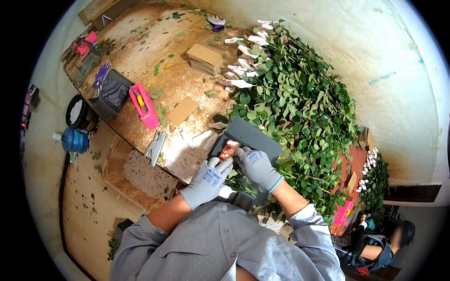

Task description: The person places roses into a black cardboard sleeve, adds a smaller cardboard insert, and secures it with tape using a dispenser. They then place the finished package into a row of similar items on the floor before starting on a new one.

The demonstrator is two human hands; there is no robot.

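Note:
Both my hands wear grey gloves and meet at a dark grey tray at the table's near edge. Rose blooms, pinkish red and white, lie in the tray between my hands. My left hand has its fingertips at the lower side of the blooms. My right hand touches them from the right with bent fingers. Green stems and leaves extend below my hands. How firmly either hand grips is hidden. White paper sleeves lie left of the tray.
A big pile of leafy stems with white-sleeved heads fills the right side. A pink tape dispenser, a stapler, a cardboard piece and a cardboard stack lie on the table. A co-worker is at lower right.

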